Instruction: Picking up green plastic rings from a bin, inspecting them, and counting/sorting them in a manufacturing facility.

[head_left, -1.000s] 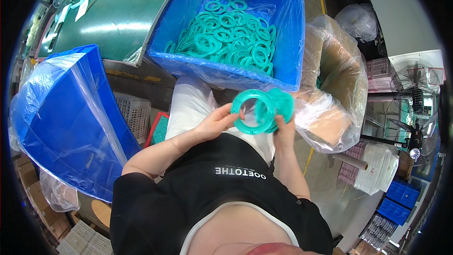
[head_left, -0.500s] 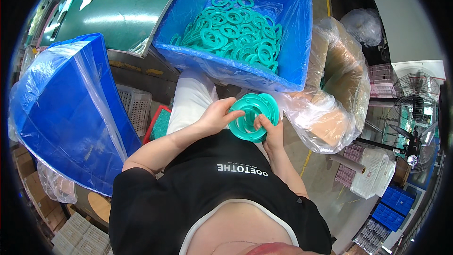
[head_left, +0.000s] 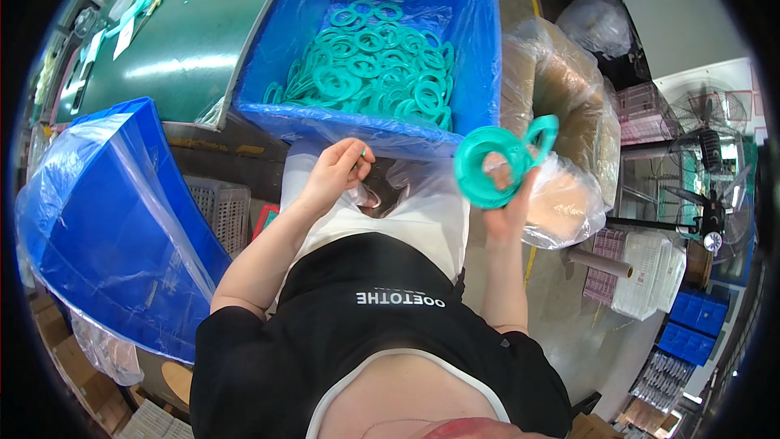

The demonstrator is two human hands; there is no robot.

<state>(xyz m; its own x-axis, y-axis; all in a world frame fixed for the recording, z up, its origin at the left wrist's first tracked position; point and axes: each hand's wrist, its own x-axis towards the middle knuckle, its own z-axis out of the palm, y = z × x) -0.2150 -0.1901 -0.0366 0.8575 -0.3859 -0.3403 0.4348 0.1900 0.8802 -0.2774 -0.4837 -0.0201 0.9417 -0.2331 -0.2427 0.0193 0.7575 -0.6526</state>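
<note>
My right hand (head_left: 508, 203) is raised to the right, beyond the near right corner of the blue bin. It grips green plastic rings (head_left: 475, 164): a round, deep-looking piece, slightly blurred, with a narrower loop tilted up beside it. Some fingers show through the opening of the round piece. My left hand (head_left: 340, 169) is closed over my lap, fingers curled in, with a tiny green speck at the fingertips that is too small to name. Just ahead, many loose green rings (head_left: 366, 65) lie heaped in the blue bin (head_left: 268, 116), which has a clear plastic liner.
A plastic-wrapped cardboard box (head_left: 569, 114) stands right of the bin. A green-topped table (head_left: 203, 24) is at the far left. Nearer, a large blue bin (head_left: 122, 203) leans at the left beside a white crate (head_left: 223, 211). A fan (head_left: 711, 179) stands at the right.
My hands have parted: the right has carried the green rings up and to the right, and the left has let go of them and drawn left. The view has shifted slightly.
</note>
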